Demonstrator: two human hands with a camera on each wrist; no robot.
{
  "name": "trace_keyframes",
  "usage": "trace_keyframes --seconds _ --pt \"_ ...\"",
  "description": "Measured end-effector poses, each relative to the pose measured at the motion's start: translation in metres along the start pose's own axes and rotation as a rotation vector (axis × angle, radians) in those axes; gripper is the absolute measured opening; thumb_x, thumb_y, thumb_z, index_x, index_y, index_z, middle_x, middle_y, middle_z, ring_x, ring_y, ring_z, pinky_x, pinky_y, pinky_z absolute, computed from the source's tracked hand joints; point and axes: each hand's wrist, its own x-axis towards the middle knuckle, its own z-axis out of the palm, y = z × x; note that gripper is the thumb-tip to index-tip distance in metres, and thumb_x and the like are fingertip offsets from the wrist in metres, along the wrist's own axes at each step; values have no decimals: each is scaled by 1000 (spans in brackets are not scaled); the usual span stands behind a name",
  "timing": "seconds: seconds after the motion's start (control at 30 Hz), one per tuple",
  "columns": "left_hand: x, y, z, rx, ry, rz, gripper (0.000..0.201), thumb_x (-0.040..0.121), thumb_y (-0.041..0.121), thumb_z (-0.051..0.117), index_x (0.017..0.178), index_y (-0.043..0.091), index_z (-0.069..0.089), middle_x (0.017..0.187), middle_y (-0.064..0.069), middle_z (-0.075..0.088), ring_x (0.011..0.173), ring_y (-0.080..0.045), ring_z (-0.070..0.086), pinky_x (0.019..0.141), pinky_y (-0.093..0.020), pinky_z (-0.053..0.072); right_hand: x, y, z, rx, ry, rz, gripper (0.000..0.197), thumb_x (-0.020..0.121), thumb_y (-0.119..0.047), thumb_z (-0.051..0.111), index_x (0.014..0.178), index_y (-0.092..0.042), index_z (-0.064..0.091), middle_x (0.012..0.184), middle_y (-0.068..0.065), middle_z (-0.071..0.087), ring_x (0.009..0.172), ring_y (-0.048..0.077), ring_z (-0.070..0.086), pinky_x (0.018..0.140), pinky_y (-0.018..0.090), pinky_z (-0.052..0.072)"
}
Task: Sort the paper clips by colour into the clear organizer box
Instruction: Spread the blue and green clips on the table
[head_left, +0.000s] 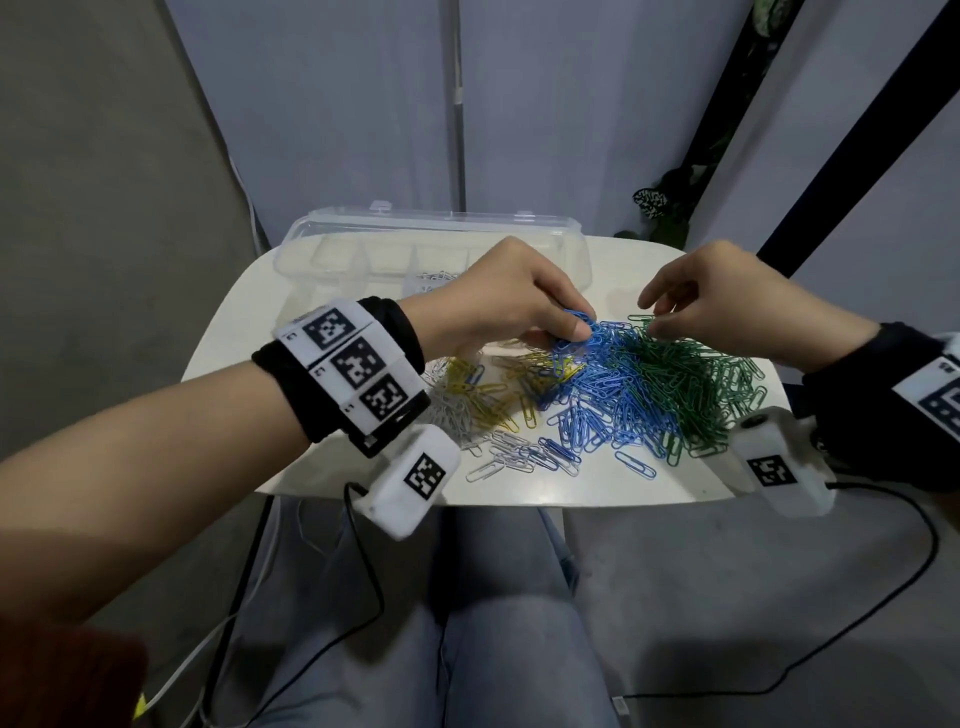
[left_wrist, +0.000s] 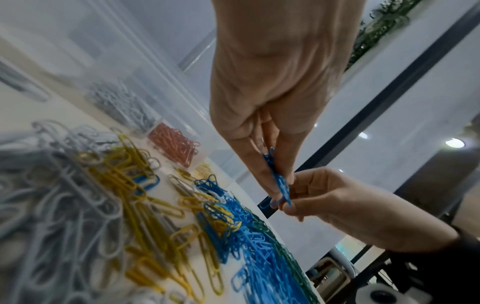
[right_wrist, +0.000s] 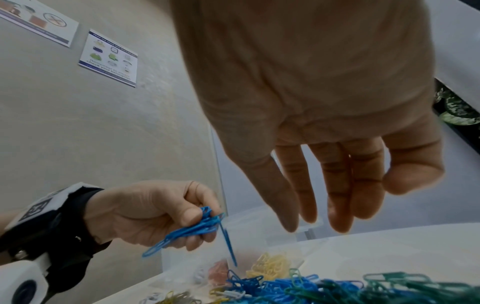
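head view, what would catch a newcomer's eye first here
The big heap of loose paper clips on the white table, banded yellow and grey at the left, blue in the middle, green at the right. Over it the left hand pinches a bunch of blue clips, while the right hand hovers open. The clear organizer box sits at the far edge.

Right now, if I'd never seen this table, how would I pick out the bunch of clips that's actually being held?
Start at the white table with its spread of loose clips. Over the far edge of that spread, find the left hand. The blue paper clips in its grip are pinched between thumb and fingers and lifted clear, unlike the loose blue pile lying flat below.
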Motion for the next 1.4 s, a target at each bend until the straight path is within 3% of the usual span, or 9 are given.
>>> trace_keyframes --seconds 0.23,0.47,0.67,0.9,1.07,1.27,1.4 --pt "-9 -2 -17 -134 -5 -42 13 74 -8 72 80 3 72 65 -6 69 60 -13 63 63 -20 56 3 -9 3 44 6 -40 12 75 -6 75 85 -11 71 78 9 68 65 16 55 58 22 41" --pt "-35 1 -75 -217 152 -32 15 76 -8 67 84 3 70 72 -6 72 69 -14 67 74 -24 57 5 -14 2 62 26 -75 11 74 -6 76 82 -12 71 74 7 67 68 21 58 65 27 42" --pt "-54 -5 -123 -203 298 -37 15 77 -11 64 86 0 68 69 -6 72 65 -15 70 66 -21 57 9 -22 5 72 34 -80 13 73 -5 77 83 -12 71 74 7 67 68 22 58 62 25 41" --pt "-29 -7 -140 33 394 -77 15 76 -12 69 90 -9 67 72 -11 68 58 -14 68 60 -19 55 15 -30 9 56 37 -60 14 73 -8 77 79 -19 71 72 1 67 70 21 60 73 35 49" --pt "-7 -10 -145 301 422 -102 17 72 -15 71 89 -13 68 68 -16 65 57 -22 65 64 -28 60 10 -28 6 28 45 -79 12 73 -6 77 82 -12 71 74 7 68 75 26 63 65 26 42" --pt "2 -17 -137 677 395 -139 13 65 -11 73 76 -4 73 70 -20 69 58 -27 64 72 -40 60 5 -16 1 29 28 -38 11 75 -8 77 84 -12 71 76 7 67 77 28 63 68 31 45" --pt "3 -17 -130 878 348 -116 13 66 -4 77 77 0 74 69 -14 70 58 -22 65 71 -40 59 2 -10 -2 34 25 -20 13 75 -9 77 86 -12 71 81 10 68 76 27 62 69 31 45"
